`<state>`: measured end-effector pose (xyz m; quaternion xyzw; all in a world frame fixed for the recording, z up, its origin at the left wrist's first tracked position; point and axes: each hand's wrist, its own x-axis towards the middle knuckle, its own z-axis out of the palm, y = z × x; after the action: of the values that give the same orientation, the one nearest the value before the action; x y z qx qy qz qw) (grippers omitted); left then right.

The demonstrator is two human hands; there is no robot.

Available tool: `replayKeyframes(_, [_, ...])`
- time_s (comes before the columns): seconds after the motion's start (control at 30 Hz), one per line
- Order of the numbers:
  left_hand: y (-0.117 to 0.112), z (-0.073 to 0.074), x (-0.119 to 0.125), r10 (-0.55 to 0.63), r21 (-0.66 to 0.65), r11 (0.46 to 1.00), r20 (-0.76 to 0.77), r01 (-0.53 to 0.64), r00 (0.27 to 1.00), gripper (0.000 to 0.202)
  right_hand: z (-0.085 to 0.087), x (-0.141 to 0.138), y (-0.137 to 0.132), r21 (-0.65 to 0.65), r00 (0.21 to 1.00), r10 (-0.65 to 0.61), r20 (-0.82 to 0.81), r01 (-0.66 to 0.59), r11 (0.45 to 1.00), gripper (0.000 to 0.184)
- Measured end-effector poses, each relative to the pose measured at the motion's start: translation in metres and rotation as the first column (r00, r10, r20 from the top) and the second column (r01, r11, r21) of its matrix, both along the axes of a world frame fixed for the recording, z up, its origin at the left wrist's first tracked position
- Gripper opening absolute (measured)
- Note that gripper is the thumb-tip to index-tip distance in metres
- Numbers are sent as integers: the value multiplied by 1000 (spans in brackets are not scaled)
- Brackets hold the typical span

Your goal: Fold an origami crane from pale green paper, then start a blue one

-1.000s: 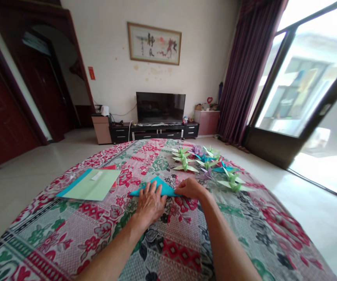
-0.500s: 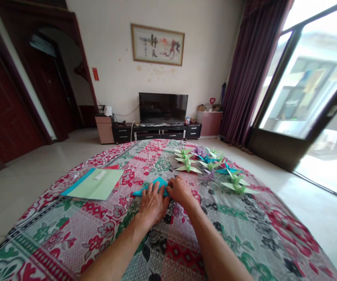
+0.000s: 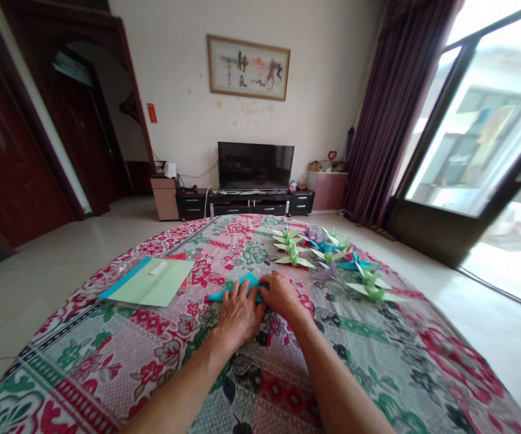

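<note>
A folded piece of blue paper (image 3: 249,278) lies on the patterned tablecloth (image 3: 224,253) in front of me, its pointed left end and top corner showing. My left hand (image 3: 239,312) rests flat over its lower middle, fingers stretched and slightly apart. At the paper's right end, my right hand (image 3: 282,295) has its fingers curled in and pinches the edge. Both hands hide part of the paper, and their fingertips are close together.
To the left lies a stack of coloured paper sheets (image 3: 165,286), with light green on top. Several folded paper cranes (image 3: 295,258) in green, blue and purple stand at the right. Beyond the round table are a television (image 3: 255,166) and a low cabinet (image 3: 192,206).
The whole view has shifted slightly, so everything sits a little further right. Both hands keep nearly the same place on the blue paper.
</note>
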<state>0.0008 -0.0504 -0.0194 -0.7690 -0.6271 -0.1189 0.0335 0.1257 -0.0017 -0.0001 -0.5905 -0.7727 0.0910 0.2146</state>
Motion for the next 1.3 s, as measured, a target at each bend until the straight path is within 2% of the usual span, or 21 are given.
replayKeyframes(0.17, [1,3,-1,3,-20,1000,-2,-3,1000,52,-1,6,1,3,998,57,33,-57,998,26])
replayKeyframes(0.43, [3,-6,-5,-20,-107,994,-1,20,1000,64,-13,9,-14,113,1000,-8,29,5,994,27])
replayKeyframes(0.57, [3,-7,-6,-21,-151,988,0,21,1000,70,-16,11,-20,123,996,-80,42,75,990,28])
replayKeyframes(0.77, [3,-7,-5,-12,-171,985,-10,10,1000,79,-21,24,-30,141,976,-214,37,206,968,40])
replayKeyframes(0.9, [3,-5,-4,-11,-190,982,-13,9,1000,80,-21,32,-38,132,971,-239,23,234,963,42])
replayKeyframes(1.07, [2,-2,-4,-7,-222,975,-8,5,1000,81,-19,47,-38,85,979,-198,-43,201,976,36])
replayKeyframes(1.2, [2,-2,-5,-16,-227,974,-10,13,1000,80,-18,62,-30,37,986,-99,-133,104,994,41])
replayKeyframes(1.3, [2,-1,-6,-26,-214,977,-22,21,999,79,-17,69,-25,18,961,-151,-230,159,987,46])
